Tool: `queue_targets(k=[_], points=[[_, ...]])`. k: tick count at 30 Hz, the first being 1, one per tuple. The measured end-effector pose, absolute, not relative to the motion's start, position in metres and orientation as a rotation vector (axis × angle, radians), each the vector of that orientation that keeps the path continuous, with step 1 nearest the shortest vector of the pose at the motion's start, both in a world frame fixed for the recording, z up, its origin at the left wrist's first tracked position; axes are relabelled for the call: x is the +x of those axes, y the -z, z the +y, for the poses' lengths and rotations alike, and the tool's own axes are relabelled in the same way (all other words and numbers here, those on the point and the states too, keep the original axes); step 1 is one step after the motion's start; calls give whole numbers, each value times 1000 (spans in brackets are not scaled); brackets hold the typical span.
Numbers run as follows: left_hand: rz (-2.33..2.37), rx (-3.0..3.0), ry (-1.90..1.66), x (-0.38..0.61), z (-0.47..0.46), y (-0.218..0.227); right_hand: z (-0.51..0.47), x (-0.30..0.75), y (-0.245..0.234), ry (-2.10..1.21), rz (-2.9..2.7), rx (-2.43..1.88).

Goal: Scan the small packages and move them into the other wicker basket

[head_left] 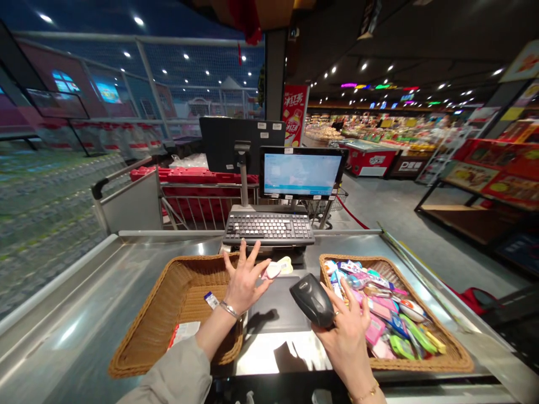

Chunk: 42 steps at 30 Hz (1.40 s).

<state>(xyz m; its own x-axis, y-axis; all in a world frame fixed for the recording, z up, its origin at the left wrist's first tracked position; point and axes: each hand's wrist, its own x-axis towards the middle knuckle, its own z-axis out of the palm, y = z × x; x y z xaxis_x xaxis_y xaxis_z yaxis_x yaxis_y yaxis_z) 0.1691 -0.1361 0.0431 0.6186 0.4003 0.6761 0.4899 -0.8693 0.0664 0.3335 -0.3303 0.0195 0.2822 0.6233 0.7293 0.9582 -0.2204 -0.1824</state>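
My right hand (347, 336) grips a black handheld barcode scanner (312, 300) over the steel checkout counter, its head pointing left. My left hand (244, 283) is raised with fingers spread wide, and a small pale pink and yellow packet (278, 268) sits at its fingertips, above the black scan pad (278, 306). Whether the fingers pinch the packet or it is loose in the air I cannot tell. To the left stands a wicker basket (143, 331) with two or three small packets. On the right, another wicker basket (446, 348) is full of several colourful small packets.
A keyboard (269, 227) and a lit till screen (301, 174) stand at the counter's (84, 314) far edge, with a second monitor's back (227, 143) to the left. Behind it is a red shopping trolley (189, 191). Store shelves (484, 179) line the right.
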Motion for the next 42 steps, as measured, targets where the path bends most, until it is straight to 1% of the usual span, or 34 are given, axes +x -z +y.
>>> queue_targets(k=[21, 31, 42], points=[[-747, -2711, 1123, 178, -133, -51, -329, 342, -17, 731, -1417, -1915], [-639, -2742, 1140, 202, -136, -61, -342, 356, -10, 692, -1274, -1982], [-507, -2834, 1165, 237, -141, -59, -361, 369, -13, 746, -1088, -2065]])
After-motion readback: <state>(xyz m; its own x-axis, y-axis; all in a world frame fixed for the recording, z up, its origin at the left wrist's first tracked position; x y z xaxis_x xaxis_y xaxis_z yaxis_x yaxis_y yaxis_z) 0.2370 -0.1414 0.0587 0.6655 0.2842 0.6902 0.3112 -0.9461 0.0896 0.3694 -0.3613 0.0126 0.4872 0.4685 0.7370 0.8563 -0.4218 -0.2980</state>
